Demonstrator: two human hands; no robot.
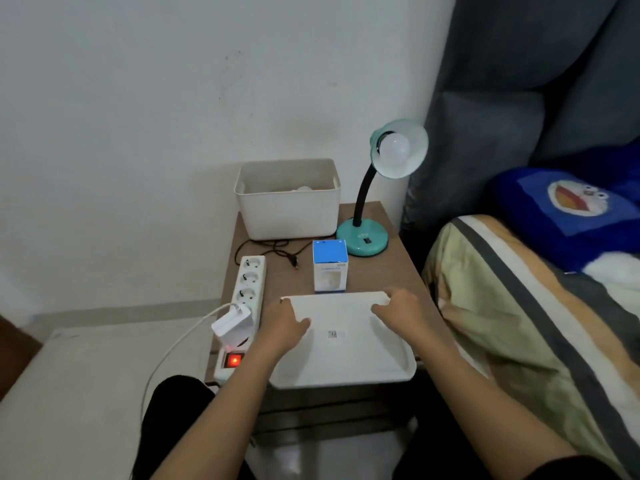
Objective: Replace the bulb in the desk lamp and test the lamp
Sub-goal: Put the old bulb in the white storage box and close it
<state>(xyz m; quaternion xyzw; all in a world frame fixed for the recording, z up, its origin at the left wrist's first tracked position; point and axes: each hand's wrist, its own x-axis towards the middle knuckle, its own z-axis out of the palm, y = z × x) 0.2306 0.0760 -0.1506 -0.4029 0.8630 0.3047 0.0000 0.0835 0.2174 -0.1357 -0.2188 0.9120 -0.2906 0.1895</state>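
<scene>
Nearest, both hands grip a white tray [346, 355] on the small table [388, 268]: the left hand [282, 322] is closed on its left edge, the right hand [403, 308] on its far right corner. A barcode sticker [336, 334] sits mid-tray, too small to read. To the left, the power strip [242, 306] has its red switch [234, 359] lit and a white adapter [232, 323] plugged in.

Beyond the tray stands the bulb box [330, 270], its print blurred. Pushing the tray forward could likely topple the box.

Farther back, the lamp [367, 237] holds its bulb [394, 148] in the shade, unlit. Its plug [294, 264] lies loose on the table, so the socket is dead for now. The bin [287, 199] stands against the wall.
</scene>
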